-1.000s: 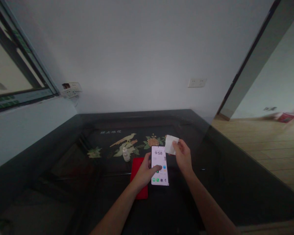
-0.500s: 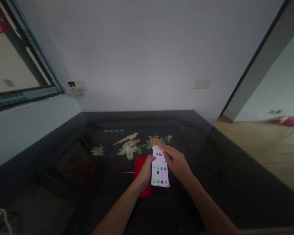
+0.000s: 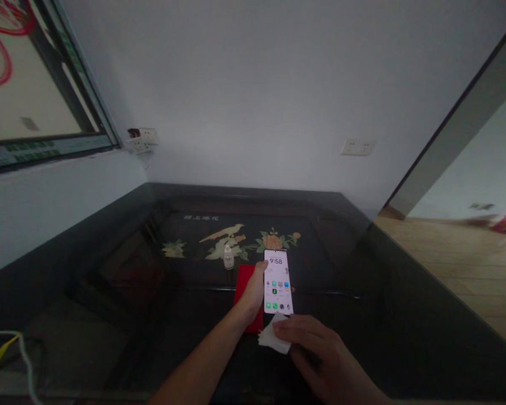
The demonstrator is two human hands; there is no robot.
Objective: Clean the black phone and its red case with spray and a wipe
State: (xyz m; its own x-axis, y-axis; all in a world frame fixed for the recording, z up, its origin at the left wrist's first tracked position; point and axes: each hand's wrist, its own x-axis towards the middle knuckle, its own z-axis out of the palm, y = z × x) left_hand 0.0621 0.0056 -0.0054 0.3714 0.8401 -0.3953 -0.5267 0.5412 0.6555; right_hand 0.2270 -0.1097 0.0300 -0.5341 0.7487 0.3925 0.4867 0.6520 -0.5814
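A smartphone (image 3: pixel 278 281) with its screen lit, showing 9:58 and several app icons, is gripped along its left side by my left hand (image 3: pixel 254 289). Just below the phone's bottom edge, my right hand (image 3: pixel 314 343) pinches a white tissue (image 3: pixel 274 336). Partly covered by my left hand and wrist, a flat red item (image 3: pixel 243 277) lies on the dark glossy table (image 3: pixel 160 315). A small white bottle (image 3: pixel 228 257) stands upright beyond it, left of the phone.
The tabletop bears a bird (image 3: pixel 223 232) and flower picture. Wall sockets (image 3: pixel 358 147) sit behind the table, with another socket group (image 3: pixel 142 140) near the window. A cable (image 3: pixel 25 354) lies at the lower left.
My right hand has come down from the top of the phone's screen to below its bottom edge, with the tissue now in plain sight. My left hand keeps the phone. The view has shifted slightly.
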